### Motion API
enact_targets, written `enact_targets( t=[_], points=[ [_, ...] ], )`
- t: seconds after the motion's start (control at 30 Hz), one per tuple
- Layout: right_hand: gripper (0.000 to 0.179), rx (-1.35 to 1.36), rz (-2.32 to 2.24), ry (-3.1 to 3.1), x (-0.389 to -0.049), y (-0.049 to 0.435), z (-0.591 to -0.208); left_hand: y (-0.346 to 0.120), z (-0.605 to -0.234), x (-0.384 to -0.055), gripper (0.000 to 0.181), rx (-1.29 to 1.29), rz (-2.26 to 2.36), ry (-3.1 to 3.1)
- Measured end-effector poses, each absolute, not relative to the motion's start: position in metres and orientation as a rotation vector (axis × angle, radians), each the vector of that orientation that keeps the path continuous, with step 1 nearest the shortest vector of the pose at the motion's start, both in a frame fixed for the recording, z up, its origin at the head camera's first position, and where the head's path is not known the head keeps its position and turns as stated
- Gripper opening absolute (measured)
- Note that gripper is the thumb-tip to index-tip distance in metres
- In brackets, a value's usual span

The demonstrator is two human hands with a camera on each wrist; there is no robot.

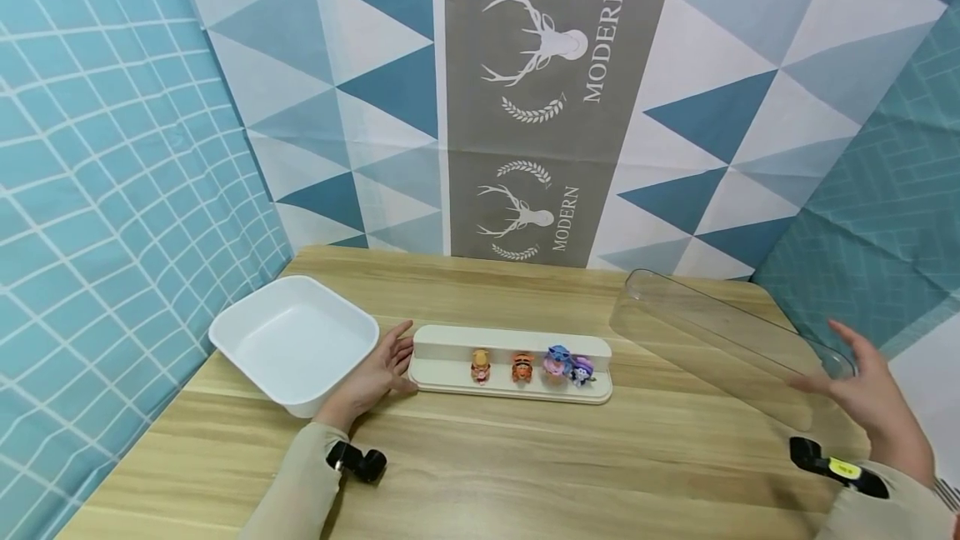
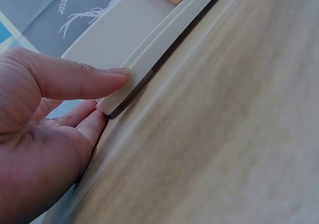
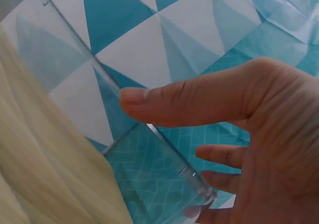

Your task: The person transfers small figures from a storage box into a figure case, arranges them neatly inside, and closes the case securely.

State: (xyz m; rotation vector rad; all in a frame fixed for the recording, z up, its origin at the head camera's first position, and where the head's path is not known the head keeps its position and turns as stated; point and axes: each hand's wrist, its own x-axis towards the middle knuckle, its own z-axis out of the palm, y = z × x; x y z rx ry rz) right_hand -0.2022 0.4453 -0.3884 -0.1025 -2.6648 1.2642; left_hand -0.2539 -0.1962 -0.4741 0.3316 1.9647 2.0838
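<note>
A long cream display base [image 1: 446, 372] with a raised back step lies on the table. Several small cartoon figurines stand along it: a yellow-and-red one [image 1: 480, 365], an orange tiger [image 1: 522, 367], and blue, pink and purple ones [image 1: 557, 361] close together. My left hand [image 1: 375, 377] holds the base's left end, the thumb [image 2: 107, 82] on its front rim and other fingers at the end. At the right, my right hand [image 1: 877, 398] grips the near end of a long clear plastic cover [image 1: 720, 340], its thumb [image 3: 169, 104] over one edge. Whether the cover touches the table is unclear.
A white square basin [image 1: 296, 340] stands on the left, right beside my left forearm. Patterned cloth [image 1: 525, 107] hangs behind the wooden table [image 1: 525, 465], with blue tiled cloth [image 1: 112, 173] along the left side.
</note>
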Motion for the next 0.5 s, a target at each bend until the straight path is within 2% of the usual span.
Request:
enact_targets(
  t=[0.5],
  points=[
    [0.110,-0.065,1.151,-2.750,-0.210,0.454,-0.402,-0.196,-0.476,-0.256,0.115,0.315,2.079,1.962]
  ],
)
